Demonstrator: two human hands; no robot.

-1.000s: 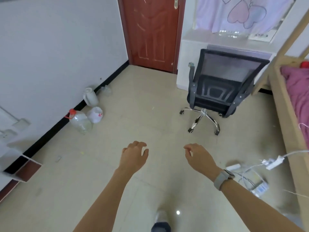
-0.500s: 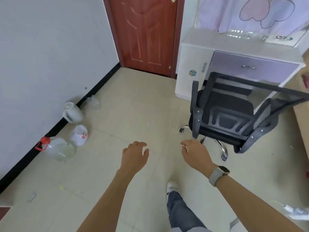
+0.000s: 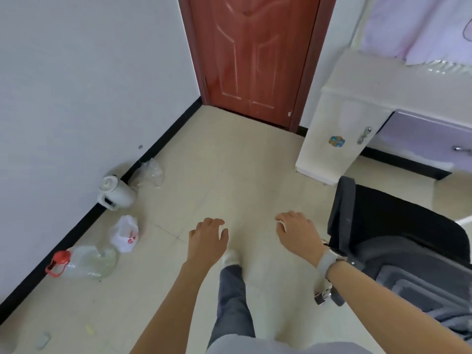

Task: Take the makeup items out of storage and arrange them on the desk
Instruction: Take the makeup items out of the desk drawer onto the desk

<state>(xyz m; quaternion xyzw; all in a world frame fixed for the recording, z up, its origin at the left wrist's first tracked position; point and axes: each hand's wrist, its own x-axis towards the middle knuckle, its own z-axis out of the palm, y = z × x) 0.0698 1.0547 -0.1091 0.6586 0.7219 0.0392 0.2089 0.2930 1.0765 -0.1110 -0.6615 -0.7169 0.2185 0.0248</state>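
Floor clutter lines the black skirting at the left wall. Nearest the viewer, a clear plastic jug (image 3: 88,262) with a red cap lies on its side on the tiles; any contents cannot be judged. Just beyond it sits a white plastic bag (image 3: 125,234) with red print, knotted closed, contents hidden. Further along stands a white electric kettle (image 3: 115,192), lid down, and behind it a crumpled clear plastic item (image 3: 150,172) rests against the skirting.

Centre frame: the left hand (image 3: 207,241) hangs in the air over the floor, palm down, fingers loosely curled and holding nothing. Below it, one leg in grey trousers ends in a light shoe (image 3: 229,256) planted on the tiles. A closed red-brown door (image 3: 251,57) stands at the far end of the floor.

Right of centre: the right hand (image 3: 297,233) is also raised palm down, fingers relaxed and slightly bent, gripping nothing; a grey watch (image 3: 328,261) sits on that wrist. Just beside the wrist, a black mesh office chair (image 3: 398,241) stands between the person and the white desk (image 3: 370,80). The desk has a white cabinet door with a sticker and a metal handle, and a lilac drawer (image 3: 429,136), both closed. No makeup items are visible; the desk top in view carries only the hem of a pale curtain (image 3: 419,26).
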